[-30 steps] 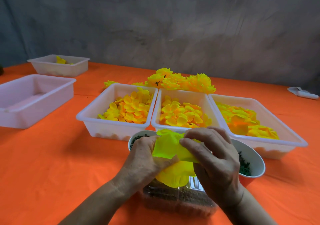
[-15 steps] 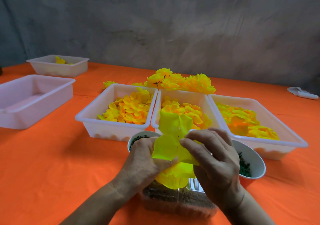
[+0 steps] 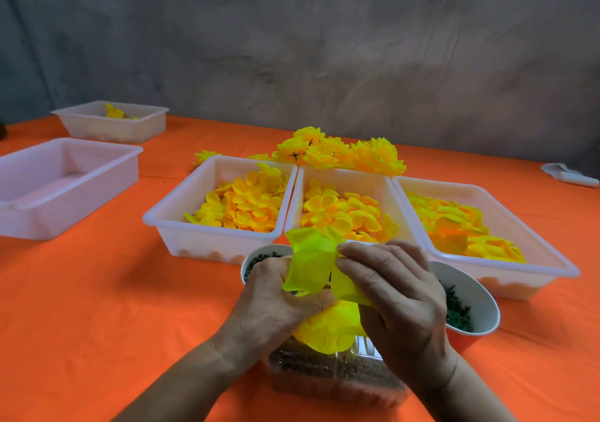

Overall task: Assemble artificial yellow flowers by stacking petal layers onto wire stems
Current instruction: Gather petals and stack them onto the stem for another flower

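Two bare forearms come into view from the lower edge. The left hand (image 3: pixel 276 295) and the right hand (image 3: pixel 399 295) are bare too: no glove, ring, watch or sleeve shows. Veins and fine creases mark the backs of both hands, and the knuckles are wrinkled.

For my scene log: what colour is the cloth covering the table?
Orange. The tablecloth is plain, with no pattern, clearest in the head view.

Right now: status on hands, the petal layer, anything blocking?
Left hand and right hand both pinching the yellow petal layer. Layer held above the clear container; stem not visible. Nothing in the way.
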Tool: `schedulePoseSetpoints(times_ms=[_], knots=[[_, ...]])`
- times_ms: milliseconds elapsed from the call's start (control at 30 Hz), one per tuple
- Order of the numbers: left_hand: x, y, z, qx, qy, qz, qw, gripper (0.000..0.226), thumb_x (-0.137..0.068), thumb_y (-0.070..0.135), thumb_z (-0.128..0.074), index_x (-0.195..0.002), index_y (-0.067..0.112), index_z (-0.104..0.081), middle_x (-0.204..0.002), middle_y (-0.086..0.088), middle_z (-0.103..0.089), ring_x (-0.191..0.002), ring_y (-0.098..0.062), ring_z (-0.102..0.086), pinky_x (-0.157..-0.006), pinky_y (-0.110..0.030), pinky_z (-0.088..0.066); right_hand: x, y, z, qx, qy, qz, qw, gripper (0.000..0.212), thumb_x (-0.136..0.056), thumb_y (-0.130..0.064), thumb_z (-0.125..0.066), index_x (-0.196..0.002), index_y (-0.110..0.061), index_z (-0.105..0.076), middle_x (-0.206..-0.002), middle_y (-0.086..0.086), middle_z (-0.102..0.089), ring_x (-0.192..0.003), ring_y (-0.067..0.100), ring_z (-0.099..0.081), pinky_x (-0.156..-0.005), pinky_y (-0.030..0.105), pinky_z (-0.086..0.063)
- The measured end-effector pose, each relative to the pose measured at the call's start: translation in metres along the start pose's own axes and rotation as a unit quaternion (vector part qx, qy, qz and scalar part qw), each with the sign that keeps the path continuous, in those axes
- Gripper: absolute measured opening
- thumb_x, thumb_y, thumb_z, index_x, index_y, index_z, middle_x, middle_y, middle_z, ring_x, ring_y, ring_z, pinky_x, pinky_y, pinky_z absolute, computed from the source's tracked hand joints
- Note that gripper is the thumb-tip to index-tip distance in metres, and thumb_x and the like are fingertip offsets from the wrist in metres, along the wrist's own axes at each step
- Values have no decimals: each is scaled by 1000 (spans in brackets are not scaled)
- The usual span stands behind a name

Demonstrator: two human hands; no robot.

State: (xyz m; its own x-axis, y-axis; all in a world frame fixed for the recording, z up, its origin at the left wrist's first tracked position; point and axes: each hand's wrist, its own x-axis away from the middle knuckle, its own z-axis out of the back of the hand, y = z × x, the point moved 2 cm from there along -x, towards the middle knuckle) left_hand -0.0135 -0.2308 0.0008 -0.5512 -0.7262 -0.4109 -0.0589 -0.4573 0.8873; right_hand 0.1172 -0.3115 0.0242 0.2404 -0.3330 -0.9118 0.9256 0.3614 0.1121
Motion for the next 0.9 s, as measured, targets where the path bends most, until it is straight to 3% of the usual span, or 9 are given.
schedulePoseSetpoints(times_ms=[133, 267, 500, 633, 700, 800, 900], knots=[[0, 0, 1, 8, 1, 2, 1000, 17, -67, 22, -73, -74, 7, -72, -79, 2, -69, -68, -21, -65, -63, -45, -55, -1, -1, 0, -2, -11, 1, 1000, 11, -75, 4, -65, -80, 3, -74, -94, 13, -72, -76, 28, -68, -71, 40, -48], [1, -1, 2, 14, -6, -5, 1000, 12, -66, 30, -75, -69, 19, -71, -76, 12, -68, -66, -8, -64, -60, -31, -54, -1, -2, 3, -2, -21, 4, 1000, 13, -79, 1, -62, -80, 3, -74, -92, 14, -72, -76, 28, -68, -71, 42, -49], [0, -2, 1, 20, -11, -7, 1000, 18, -64, 40, -73, -75, 25, -72, -78, 17, -68, -66, 0, -64, -58, -17, -50, -1, -2, 5, 1, -40, 8, 999, 27, -90, -8, -52, -79, 0, -75, -89, 11, -72, -76, 26, -69, -71, 39, -48], [0, -5, 2, 34, -12, 33, 999, 15, -64, 29, -78, -77, 32, -73, -71, 13, -68, -66, -4, -63, -63, -27, -51, -5, -2, 9, -14, -60, 6, 998, 29, -92, -7, -48, -81, -1, -74, -88, 8, -72, -75, 25, -68, -69, 38, -47], [0, -6, 4, 39, -16, 51, 998, 22, -63, 26, -79, -84, 26, -72, -74, 5, -71, -68, -7, -63, -66, -34, -54, -7, 0, 10, -29, -72, -1, 997, 37, -97, -11, -41, -83, -1, -73, -88, 7, -72, -76, 25, -68, -70, 40, -49], [0, -4, 4, 27, -12, 53, 998, 28, -62, 27, -80, -85, 13, -71, -83, -12, -71, -73, -15, -63, -72, -47, -55, -7, 3, 11, -43, -85, -16, 995, 24, -89, -9, -51, -82, -2, -73, -87, 5, -73, -78, 25, -68, -70, 42, -50], [-1, -2, 3, 12, -3, 58, 998, 35, -60, 29, -80, -84, 6, -71, -87, -18, -68, -75, -26, -64, -73, -53, -55, -9, 5, 12, -76, -103, -34, 991, 19, -83, -7, -54, -80, -4, -73, -87, 2, -73, -81, 25, -67, -70, 44, -50]])
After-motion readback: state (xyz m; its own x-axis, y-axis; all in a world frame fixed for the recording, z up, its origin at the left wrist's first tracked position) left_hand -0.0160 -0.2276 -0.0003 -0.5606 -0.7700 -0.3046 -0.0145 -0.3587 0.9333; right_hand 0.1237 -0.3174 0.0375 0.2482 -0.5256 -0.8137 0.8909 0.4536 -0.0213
